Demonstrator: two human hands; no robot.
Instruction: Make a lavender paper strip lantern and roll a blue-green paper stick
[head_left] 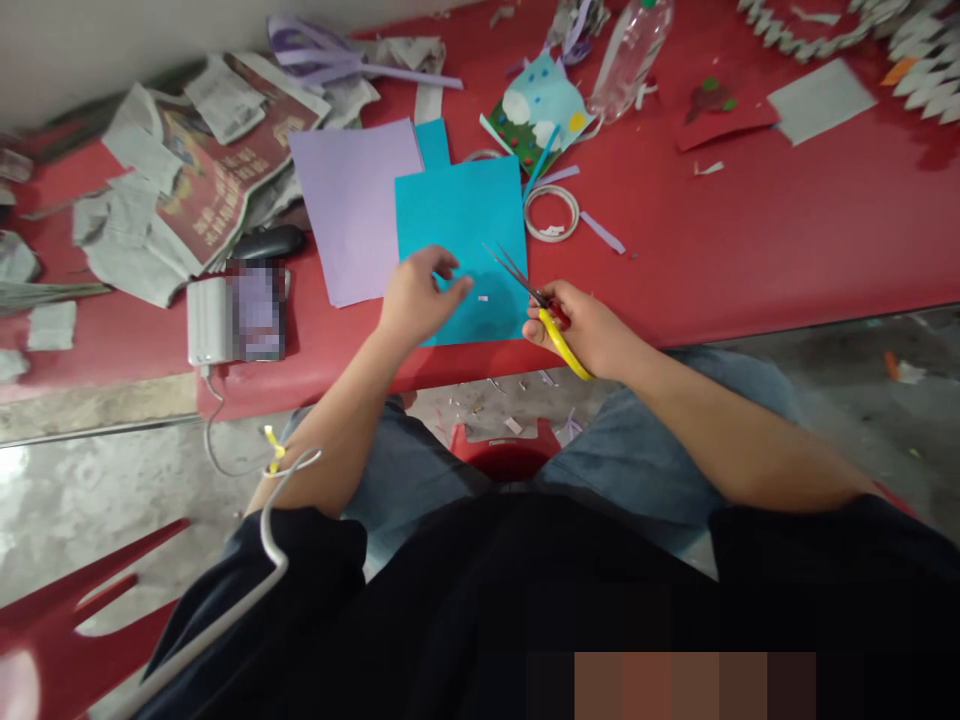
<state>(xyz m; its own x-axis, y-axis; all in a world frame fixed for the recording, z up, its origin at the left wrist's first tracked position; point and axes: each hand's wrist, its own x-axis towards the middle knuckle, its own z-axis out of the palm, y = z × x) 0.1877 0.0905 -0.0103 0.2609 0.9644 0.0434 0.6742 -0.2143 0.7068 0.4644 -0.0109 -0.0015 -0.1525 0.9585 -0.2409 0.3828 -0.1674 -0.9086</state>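
My right hand [581,325] holds a pair of scissors [556,340] with yellow and red handles. The thin blades are slightly parted and point up and left over a blue sheet of paper [461,220]. Above the left part of that sheet is my left hand [420,298], thumb and bent fingers apart, with nothing visible between them. A tiny pale purple scrap [483,298] lies on the blue sheet just right of its thumb. Light purple sheets [356,215] lie partly under the blue one, and a roll of tape [552,213] touches or nearly touches its right edge.
On the red table [720,240] are crumpled newspaper [225,150], a phone [259,310] beside a white power bank [210,320], a decorated card [540,110], a plastic bottle [630,60] and purple strips [602,232]. A white cable [270,535] runs along my left arm.
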